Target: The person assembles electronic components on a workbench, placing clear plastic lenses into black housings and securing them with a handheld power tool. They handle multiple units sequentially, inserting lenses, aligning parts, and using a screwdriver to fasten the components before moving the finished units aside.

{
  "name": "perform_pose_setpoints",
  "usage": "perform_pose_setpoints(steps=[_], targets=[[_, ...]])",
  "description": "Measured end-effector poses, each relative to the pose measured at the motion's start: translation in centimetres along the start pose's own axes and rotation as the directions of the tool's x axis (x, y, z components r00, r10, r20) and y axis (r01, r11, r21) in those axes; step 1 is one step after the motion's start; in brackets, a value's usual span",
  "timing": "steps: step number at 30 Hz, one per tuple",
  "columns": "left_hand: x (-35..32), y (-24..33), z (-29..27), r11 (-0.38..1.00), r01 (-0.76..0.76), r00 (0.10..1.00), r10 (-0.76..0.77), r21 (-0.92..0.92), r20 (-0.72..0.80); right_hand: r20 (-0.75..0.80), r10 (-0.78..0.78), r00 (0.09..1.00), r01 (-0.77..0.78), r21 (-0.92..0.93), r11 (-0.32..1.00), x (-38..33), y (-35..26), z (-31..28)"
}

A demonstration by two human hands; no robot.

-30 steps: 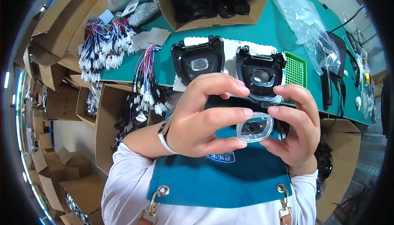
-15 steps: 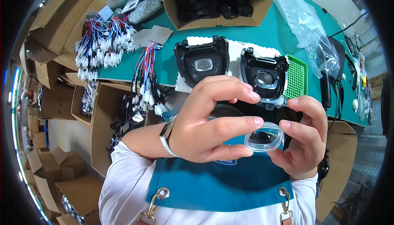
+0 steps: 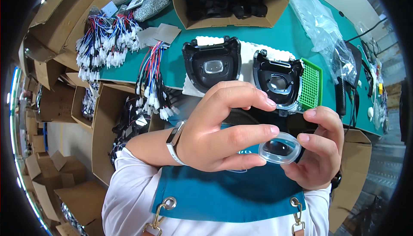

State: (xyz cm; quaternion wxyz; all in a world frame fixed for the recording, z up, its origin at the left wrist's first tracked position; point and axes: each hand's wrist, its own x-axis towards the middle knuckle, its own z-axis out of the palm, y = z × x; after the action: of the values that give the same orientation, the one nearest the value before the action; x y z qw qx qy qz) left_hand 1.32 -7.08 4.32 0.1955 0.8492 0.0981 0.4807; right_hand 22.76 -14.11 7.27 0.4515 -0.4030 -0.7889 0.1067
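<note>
A clear oval lens (image 3: 280,149) with a pale rim is held up in front of my apron between both hands. My left hand (image 3: 219,132) pinches its left side with thumb and a finger, another finger stretched above it. My right hand (image 3: 320,150) grips the right side between thumb and fingertip. Just beyond lie two black plastic housings on a white cloth: the left housing (image 3: 212,66) has a clear oval window, and the right housing (image 3: 277,81) has a round opening, with a clear edge near my fingers.
A green mesh tray (image 3: 310,84) lies beside the right housing. An open cardboard box (image 3: 230,23) of black parts stands at the back. Bundled wires with white connectors (image 3: 150,81) hang over the table's left edge. A clear plastic bag (image 3: 320,33) lies at the right.
The lens has shifted slightly right and down and turned a little, still between both hands. My right hand has moved slightly down.
</note>
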Motion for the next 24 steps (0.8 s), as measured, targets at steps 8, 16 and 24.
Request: perform_pose_setpoints(steps=[8,16,24], targets=[[-0.3,-0.7,-0.2,0.985,0.125,0.985,-0.137,0.115,0.1,-0.013,0.139,0.99,-0.138,0.053,0.989,0.4,2.0,0.4],[-2.1,-2.6,-2.6,0.855,0.416,0.895,-0.445,0.309,0.027,-0.096,0.402,0.911,-0.41,-0.331,0.85,0.2,9.9,0.4],[-0.2,-5.5,-7.3,0.762,0.366,0.873,-0.48,0.534,0.087,0.029,0.473,0.881,-0.44,-0.319,0.839,-0.3,12.0,2.2]])
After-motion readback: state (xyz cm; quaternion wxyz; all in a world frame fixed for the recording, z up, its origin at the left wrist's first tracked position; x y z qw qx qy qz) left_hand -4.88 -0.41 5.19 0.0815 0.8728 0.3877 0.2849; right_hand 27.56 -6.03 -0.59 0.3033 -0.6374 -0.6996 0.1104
